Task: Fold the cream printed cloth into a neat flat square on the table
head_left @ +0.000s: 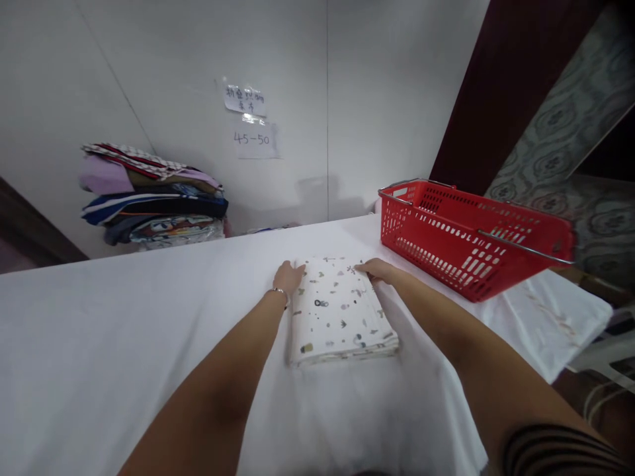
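A folded white cloth (337, 311) printed with small dark and tan figures lies flat in several layers on the white-covered table. My left hand (289, 277), with a bracelet at the wrist, grips its far left edge, the thumb on top and the other fingers mostly hidden. At the far right corner my right hand (378, 270) pinches the same cloth, thumb on top and fingertips partly under the edge. The near edge of the cloth shows its stacked folds.
A red perforated basket (446, 231) with metal handles stands at the right on the table (124, 330). Folded clothes (159, 198) are piled at the back left. Two paper notes (256, 139) are taped to the wall behind; a dark red post rises at the right.
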A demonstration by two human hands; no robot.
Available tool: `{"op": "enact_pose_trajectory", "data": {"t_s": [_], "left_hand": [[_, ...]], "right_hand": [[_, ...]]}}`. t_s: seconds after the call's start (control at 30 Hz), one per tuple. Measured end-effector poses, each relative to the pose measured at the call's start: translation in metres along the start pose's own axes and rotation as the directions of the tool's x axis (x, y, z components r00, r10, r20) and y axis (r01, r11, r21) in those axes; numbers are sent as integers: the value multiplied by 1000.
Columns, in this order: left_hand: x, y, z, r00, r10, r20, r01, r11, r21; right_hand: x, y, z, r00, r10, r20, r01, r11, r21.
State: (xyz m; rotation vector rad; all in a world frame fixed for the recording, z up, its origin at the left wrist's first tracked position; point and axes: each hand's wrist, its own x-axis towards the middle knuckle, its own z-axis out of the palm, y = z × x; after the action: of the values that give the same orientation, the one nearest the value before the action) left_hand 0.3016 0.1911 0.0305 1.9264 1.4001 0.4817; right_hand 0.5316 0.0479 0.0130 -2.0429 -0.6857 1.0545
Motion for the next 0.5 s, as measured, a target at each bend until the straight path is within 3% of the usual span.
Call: {"op": "enact_pose_trajectory", "data": {"t_s": [0.07, 0.13, 0.17, 0.23, 0.3, 0.33, 0.4, 0.5], "left_hand": [[-21, 0, 2, 989, 148, -23, -146, 986, 80], [-58, -2, 8, 920, 390, 30, -390, 908, 157], [-81, -3, 13, 867, 491, 89, -499, 849, 175], [-127, -8, 23, 719, 659, 222, -694, 692, 197], [-167, -15, 34, 554, 752, 356, -831, 526, 183], [-182, -18, 38, 510, 768, 386, -859, 477, 187], [-199, -22, 44, 473, 773, 422, -881, 423, 213], [-202, -22, 45, 474, 755, 453, -880, 388, 274]], "right_hand": [[5, -3, -1, 999, -38, -16, 39, 999, 17], [10, -7, -3, 998, -59, -26, 59, 998, 25], [12, -9, -3, 997, -66, -28, 67, 998, 22], [16, -14, -2, 996, -87, -29, 87, 996, 3], [20, -18, 0, 995, -99, -32, 98, 995, -27], [22, -20, 1, 994, -102, -34, 101, 994, -44], [27, -23, 2, 994, -108, -32, 105, 991, -81], [35, -27, 1, 992, -129, 0, 128, 983, -133]]}}
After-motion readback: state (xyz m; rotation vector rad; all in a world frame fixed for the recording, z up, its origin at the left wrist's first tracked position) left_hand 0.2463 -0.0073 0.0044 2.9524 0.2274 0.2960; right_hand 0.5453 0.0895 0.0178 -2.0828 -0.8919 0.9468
